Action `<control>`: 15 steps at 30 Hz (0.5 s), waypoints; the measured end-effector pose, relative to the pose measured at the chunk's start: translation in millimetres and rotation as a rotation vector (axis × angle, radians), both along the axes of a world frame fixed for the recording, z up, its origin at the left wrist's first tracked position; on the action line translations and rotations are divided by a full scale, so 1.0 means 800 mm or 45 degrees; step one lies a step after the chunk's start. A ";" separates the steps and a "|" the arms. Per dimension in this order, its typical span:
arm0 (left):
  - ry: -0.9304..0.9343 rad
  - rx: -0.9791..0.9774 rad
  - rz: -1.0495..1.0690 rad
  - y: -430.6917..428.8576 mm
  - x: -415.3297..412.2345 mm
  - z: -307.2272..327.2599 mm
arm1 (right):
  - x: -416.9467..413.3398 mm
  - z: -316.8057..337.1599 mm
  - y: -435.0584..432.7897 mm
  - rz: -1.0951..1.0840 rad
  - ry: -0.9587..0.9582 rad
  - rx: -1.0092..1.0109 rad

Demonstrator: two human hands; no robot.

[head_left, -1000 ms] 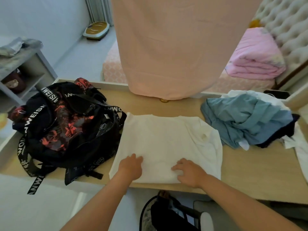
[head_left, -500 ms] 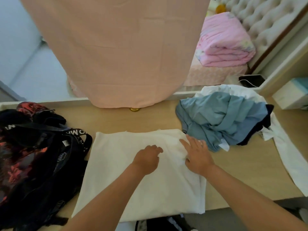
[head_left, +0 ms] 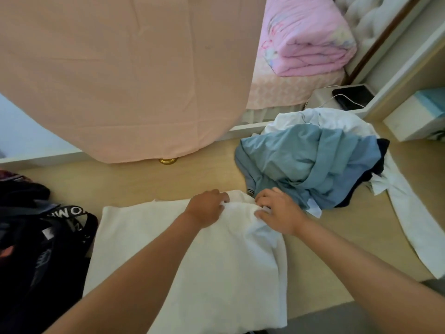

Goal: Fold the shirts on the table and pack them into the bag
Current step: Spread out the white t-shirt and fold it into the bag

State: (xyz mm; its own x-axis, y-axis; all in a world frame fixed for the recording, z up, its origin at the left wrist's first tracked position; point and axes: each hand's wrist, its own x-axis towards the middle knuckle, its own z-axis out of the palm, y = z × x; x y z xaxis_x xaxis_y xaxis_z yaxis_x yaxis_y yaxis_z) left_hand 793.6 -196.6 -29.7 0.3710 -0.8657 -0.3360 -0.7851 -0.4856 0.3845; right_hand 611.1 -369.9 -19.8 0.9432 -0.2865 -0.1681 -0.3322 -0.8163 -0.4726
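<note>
Together, the left hand [head_left: 207, 209] and right hand [head_left: 280, 213] pinched the far edge of the white shirt [head_left: 192, 266], fingers curled into bunched cloth. It lay flat on the desk [head_left: 168, 179], between the black backpack [head_left: 36, 249] at left and the crumpled blue shirt [head_left: 308, 165] at right. A clean fold likely needed both hands drawing that edge evenly toward the near side.

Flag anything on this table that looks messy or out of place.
The unfolded pile at the right is a crumpled heap, and its long white garment trails to the table's near edge. The white shirt being folded overhangs that edge too.
</note>
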 end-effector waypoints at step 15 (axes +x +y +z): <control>0.094 -0.241 0.280 0.033 -0.004 0.019 | 0.040 0.058 -0.010 0.214 0.295 -0.944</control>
